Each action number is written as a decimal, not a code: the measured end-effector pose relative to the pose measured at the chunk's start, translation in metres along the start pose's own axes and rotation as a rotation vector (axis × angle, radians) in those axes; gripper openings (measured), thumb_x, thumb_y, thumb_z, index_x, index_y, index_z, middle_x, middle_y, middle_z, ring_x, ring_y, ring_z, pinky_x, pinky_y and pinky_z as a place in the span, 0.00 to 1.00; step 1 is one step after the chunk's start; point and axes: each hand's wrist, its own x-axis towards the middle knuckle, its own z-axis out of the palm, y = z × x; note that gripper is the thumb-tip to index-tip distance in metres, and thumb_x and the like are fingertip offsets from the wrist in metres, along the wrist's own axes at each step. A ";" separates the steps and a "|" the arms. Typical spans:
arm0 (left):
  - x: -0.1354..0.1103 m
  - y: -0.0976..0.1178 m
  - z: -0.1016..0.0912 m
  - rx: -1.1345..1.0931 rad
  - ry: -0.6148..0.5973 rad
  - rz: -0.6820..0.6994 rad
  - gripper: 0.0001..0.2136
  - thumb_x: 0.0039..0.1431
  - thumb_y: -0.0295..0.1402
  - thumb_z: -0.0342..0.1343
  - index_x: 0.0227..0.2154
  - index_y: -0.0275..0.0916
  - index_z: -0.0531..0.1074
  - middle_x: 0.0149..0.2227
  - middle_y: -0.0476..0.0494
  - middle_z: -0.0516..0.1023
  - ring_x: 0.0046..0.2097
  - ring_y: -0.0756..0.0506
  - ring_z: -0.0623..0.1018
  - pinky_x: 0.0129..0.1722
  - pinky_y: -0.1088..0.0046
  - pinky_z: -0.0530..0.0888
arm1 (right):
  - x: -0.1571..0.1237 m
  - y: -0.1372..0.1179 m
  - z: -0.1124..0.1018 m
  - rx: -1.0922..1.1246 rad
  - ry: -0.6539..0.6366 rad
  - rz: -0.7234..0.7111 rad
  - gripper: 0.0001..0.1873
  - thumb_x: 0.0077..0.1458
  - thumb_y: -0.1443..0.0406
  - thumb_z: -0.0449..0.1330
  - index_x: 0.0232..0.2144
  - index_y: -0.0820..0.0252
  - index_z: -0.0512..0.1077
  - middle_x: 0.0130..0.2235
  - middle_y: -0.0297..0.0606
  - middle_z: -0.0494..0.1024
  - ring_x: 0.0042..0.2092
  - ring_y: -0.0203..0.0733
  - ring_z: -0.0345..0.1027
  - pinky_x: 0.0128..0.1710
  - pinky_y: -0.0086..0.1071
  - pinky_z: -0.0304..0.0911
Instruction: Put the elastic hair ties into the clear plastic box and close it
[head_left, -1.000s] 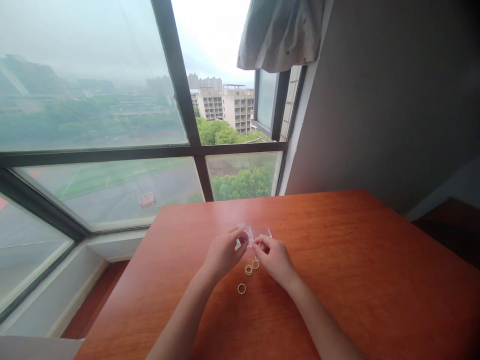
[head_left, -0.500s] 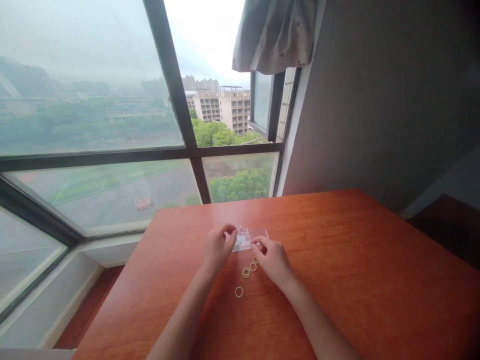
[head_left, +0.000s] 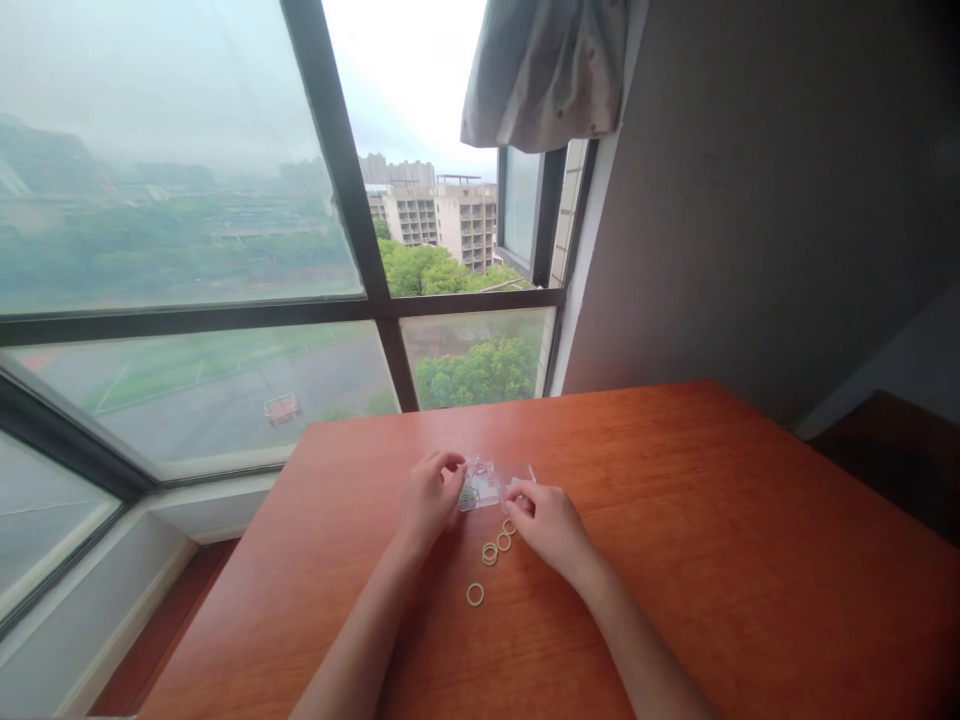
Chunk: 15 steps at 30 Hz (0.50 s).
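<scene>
Hard to see: contents of clear packet (head_left: 487, 483) on tabletop (head_left: 712, 520) | my left hand (head_left: 429, 500) pinches its left edge | my right hand (head_left: 546, 520) pinches its right edge, covering that corner | tan rings (head_left: 475, 594) loose on packet's near side

Three small rings (head_left: 475, 594), one clear plastic case (head_left: 486, 486) and one wooden table (head_left: 712, 520) are visible.

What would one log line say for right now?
left hand: at clear case | right hand: at clear case | rings: loose on table
</scene>
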 end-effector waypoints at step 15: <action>-0.011 0.000 -0.006 -0.063 -0.054 0.038 0.08 0.58 0.34 0.51 0.33 0.39 0.74 0.32 0.49 0.76 0.25 0.52 0.67 0.29 0.75 0.65 | -0.002 0.008 -0.007 -0.083 -0.185 0.049 0.05 0.48 0.62 0.62 0.30 0.54 0.76 0.25 0.31 0.75 0.29 0.36 0.67 0.28 0.26 0.51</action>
